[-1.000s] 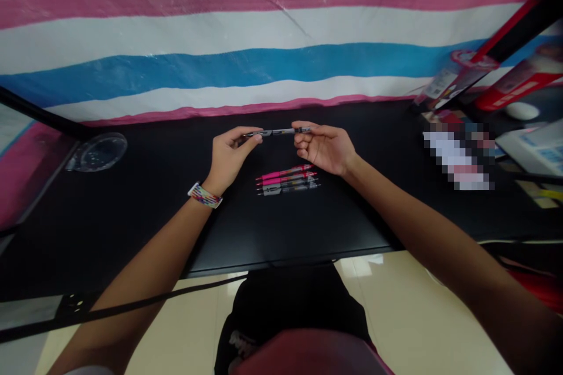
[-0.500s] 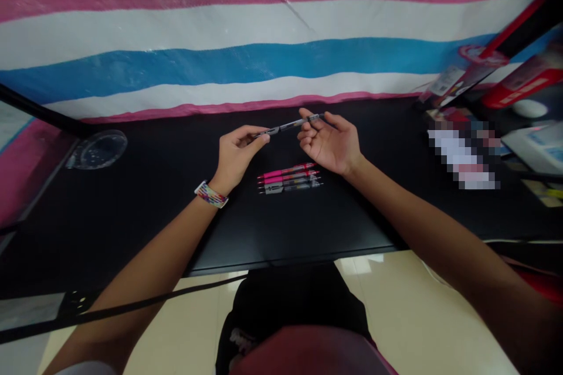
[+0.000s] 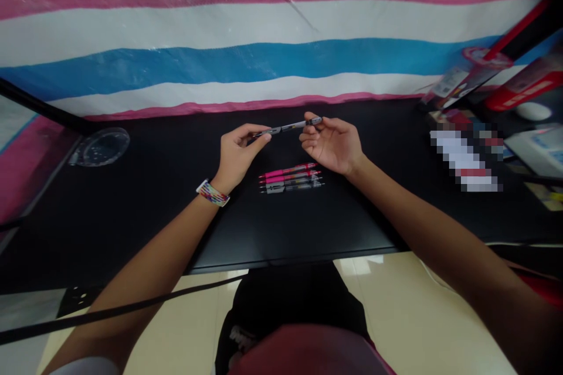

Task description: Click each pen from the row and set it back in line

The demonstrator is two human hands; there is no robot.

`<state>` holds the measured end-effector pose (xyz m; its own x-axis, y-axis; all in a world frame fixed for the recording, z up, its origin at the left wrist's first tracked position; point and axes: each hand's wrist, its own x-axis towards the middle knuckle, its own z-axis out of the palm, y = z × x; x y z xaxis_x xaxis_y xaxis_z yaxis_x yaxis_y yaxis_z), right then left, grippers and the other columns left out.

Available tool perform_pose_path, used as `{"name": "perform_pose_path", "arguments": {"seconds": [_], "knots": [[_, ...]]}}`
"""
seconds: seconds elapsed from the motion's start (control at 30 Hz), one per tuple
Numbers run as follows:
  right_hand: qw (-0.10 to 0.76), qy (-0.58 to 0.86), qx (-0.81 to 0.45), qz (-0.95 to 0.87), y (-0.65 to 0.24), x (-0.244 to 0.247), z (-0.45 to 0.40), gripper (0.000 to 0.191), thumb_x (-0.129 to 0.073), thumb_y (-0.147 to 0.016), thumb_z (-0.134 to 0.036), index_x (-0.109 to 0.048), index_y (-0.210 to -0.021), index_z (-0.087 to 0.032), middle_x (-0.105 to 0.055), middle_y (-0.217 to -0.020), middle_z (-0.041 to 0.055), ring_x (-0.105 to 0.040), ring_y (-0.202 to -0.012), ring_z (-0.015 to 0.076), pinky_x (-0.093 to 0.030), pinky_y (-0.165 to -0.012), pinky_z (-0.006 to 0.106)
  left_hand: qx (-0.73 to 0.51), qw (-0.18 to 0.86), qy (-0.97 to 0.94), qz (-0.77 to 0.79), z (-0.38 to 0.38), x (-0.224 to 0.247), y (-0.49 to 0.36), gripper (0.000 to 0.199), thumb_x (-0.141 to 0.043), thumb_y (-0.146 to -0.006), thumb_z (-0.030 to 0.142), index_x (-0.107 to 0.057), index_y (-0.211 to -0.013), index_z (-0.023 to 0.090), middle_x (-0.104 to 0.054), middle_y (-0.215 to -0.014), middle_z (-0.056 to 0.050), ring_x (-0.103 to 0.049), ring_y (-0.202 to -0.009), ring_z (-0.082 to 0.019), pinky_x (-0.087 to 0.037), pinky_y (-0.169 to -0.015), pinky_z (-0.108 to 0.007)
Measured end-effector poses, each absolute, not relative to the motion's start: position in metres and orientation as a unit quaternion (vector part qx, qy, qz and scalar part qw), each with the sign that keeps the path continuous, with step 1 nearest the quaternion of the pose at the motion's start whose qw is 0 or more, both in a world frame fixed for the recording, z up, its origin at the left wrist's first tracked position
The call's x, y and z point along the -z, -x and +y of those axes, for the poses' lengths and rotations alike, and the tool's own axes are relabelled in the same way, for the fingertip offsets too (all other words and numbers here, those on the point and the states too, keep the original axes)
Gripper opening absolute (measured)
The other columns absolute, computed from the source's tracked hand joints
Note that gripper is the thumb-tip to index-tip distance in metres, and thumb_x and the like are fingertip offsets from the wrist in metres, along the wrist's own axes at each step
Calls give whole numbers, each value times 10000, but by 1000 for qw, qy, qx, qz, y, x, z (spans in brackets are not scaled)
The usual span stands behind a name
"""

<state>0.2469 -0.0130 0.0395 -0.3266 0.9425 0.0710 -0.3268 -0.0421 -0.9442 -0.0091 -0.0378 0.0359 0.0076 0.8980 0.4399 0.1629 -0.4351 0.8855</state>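
Near the middle of the frame, a grey-and-clear pen (image 3: 290, 126) is held above the worktop (image 3: 285, 228), slightly tilted, with its right end higher. The left hand (image 3: 237, 152) pinches its left end between thumb and fingers; the right hand (image 3: 335, 145) has its fingers at the other end, palm partly turned up (how firmly they grip, I cannot tell). Just below lie two pink pens (image 3: 290, 175) and another grey pen (image 3: 276, 188), side by side.

At the left of the frame sits a shallow, clear round container (image 3: 103, 147), with pale specks showing on or in it. In the upper right stands a tilted-looking clear cup (image 3: 455, 85) with a pink rim; its contents are too blurred to name. Beside it is a red cylinder (image 3: 523, 91), its inside hidden, near a white oval object (image 3: 533, 111).
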Motion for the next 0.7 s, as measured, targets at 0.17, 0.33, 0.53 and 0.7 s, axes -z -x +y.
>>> {"name": "perform_pose_path", "arguments": {"seconds": [0.17, 0.33, 0.53, 0.7], "knots": [[499, 309, -645, -490, -248, -40, -15, 468, -640, -950, -612, -809, -1159, -229, -747, -933, 108, -659, -906, 275, -584, -862, 474, -556, 324, -629, 436, -38, -38, 10, 265, -925, -914, 480, -891, -1046, 253, -880, -1081, -65, -802, -1021, -241, -628, -972, -400], [495, 283, -686, -452, -247, -41, -15, 367, -659, -949, -520, -794, -1127, -230, -746, -929, 93, -665, -906, 257, -590, -869, 452, -557, 323, -627, 438, -38, -39, 10, 286, -928, -906, 484, -897, -1050, 239, -878, -1079, -71, -799, -1009, -239, -623, -965, -386], [489, 203, -773, -350, -241, -40, -16, 226, -729, -907, -377, -750, -1079, -231, -724, -846, 30, -606, -758, 170, -582, -751, 321, -565, 322, -621, 437, -35, -38, 13, 276, -935, -886, 459, -902, -1053, 242, -881, -1074, -66, -796, -969, -227, -619, -929, -365], [487, 195, -785, -328, -241, -45, -19, 265, -725, -907, -393, -761, -1113, -232, -751, -870, 41, -649, -797, 185, -603, -755, 329, -572, 323, -621, 428, -34, -38, 13, 242, -940, -886, 434, -902, -1042, 252, -881, -1071, -60, -797, -957, -220, -620, -922, -366]]}}
